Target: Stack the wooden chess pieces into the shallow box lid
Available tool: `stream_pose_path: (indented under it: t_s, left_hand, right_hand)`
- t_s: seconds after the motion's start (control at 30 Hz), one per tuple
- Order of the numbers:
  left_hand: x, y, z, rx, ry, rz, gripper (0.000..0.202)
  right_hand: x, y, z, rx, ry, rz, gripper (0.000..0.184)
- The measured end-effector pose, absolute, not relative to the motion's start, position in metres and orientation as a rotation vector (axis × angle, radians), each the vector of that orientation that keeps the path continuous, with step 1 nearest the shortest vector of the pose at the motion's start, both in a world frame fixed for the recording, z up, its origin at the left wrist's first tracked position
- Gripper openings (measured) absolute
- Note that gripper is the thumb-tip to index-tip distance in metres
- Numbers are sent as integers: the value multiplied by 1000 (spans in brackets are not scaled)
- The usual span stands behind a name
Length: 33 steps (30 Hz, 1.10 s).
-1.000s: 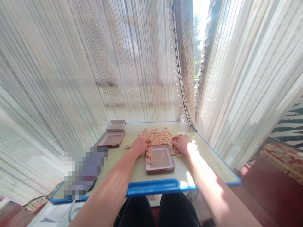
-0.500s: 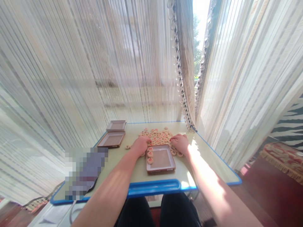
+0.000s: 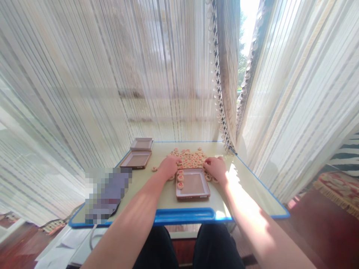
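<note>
Fingers [image 3: 176, 161] rest on round, pale discs [image 3: 190, 158] marked red.

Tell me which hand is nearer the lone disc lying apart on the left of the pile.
Left. The left hand rests just right of the disc, close beside it. The right hand lies farther right, past the tray, among the piled discs.

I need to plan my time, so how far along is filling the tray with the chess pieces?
Barely started. Done: three pieces line the left edge of the tray. In hand: the left hand and the right hand are both on the near edge of the pile; whether either has a grip on a piece cannot be told. Left: most pieces lie heaped beyond the tray.
</note>
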State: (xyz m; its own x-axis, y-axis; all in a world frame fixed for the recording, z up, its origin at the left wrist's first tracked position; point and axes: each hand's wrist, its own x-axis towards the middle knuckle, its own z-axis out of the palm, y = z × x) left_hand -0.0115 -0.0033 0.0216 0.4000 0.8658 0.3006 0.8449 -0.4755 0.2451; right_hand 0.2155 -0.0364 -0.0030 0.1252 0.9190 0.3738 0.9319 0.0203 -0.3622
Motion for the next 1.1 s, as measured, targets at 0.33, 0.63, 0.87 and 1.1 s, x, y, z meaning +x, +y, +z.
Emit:
stream_pose_path:
  t_s: [0.33,0.63,0.87,1.1]
  left_hand:
    - [-14,-14,37,2362,1939,609,34]
    - [-20,-10,34,2053,1490,551,25]
    - [-24,-11,34,1972,1389,498,17]
    - [-28,-10,32,2100,1327,452,19]
  right_hand:
    - [220,-28,-12,-1717,-1650,108,27]
    - [212,-47,7,-1401,-1534,257,24]
    - [190,-71,13,-1289,-1864,444,13]
    - [186,-66,8,-1382,-2040,273,10]
